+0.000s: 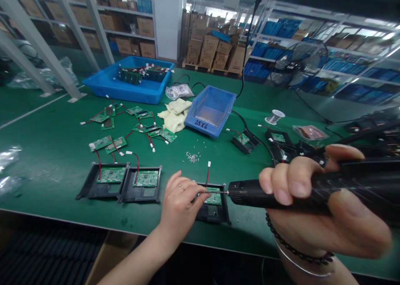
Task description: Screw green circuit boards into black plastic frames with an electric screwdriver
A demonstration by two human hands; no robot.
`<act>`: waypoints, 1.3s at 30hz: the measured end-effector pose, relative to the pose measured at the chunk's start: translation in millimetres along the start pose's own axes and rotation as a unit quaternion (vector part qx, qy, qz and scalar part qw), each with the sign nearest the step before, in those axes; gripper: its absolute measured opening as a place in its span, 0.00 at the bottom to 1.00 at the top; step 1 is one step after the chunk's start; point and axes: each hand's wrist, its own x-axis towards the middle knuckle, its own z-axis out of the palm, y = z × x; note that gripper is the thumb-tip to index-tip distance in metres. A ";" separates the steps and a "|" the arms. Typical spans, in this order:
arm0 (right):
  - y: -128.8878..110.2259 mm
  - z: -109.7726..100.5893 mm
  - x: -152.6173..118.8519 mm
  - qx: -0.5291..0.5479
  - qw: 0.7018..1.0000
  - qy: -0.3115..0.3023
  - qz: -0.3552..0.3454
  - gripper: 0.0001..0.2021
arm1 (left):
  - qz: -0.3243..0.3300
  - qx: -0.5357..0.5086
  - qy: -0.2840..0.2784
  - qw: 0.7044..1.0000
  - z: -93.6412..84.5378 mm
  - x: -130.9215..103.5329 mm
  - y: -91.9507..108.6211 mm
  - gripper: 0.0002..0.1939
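Note:
My right hand [312,193] is wrapped round a black electric screwdriver [250,193], held level and pointing left. Its thin bit reaches to my left hand [184,197], where thumb and forefinger pinch at the bit's tip; anything smaller between them is hidden. Beneath the bit lies a black housing [223,214] with a green circuit board [215,197] and a red wire inside. Two more black housings with boards, one in the middle [155,193] and one at the left [87,185], lie side by side left of my left hand. Small screws [193,156] are scattered beyond my hands.
Behind the screws stands a blue bin [203,124] beside pale cloths [175,116]. Loose boards [117,144] lie at the left, before a large blue tray [125,94]. A solder spool [275,117], more housings [246,142] and a black cable are at the right.

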 end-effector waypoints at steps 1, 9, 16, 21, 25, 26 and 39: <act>1.7 -0.2 -1.4 -0.004 1.000 -0.004 0.001 0.16 | 0.011 0.013 -0.006 1.000 -1.1 0.4 0.6 0.08; 20.2 -1.5 -14.5 -0.079 0.995 -0.058 0.012 0.16 | 0.082 0.048 -0.058 0.994 -4.5 -21.4 16.4 0.10; 43.2 -5.8 -21.5 -0.101 0.989 -0.101 0.019 0.18 | 0.093 0.129 -0.181 0.971 24.4 -54.7 25.8 0.12; 52.4 -8.5 -21.9 -0.095 0.990 -0.102 0.025 0.19 | 0.104 0.161 -0.171 0.966 29.2 -55.1 26.6 0.15; 54.5 -9.2 -20.3 -0.100 0.988 -0.112 0.029 0.18 | 0.112 0.159 -0.179 0.964 28.0 -54.7 26.7 0.13; 55.2 -8.9 -19.4 -0.101 0.988 -0.115 0.031 0.17 | 0.113 0.158 -0.185 0.963 27.7 -54.7 26.5 0.13; 72.2 3.7 -6.8 -0.134 0.970 -0.194 0.065 0.21 | 0.137 0.155 -0.220 0.953 32.9 -61.4 18.9 0.11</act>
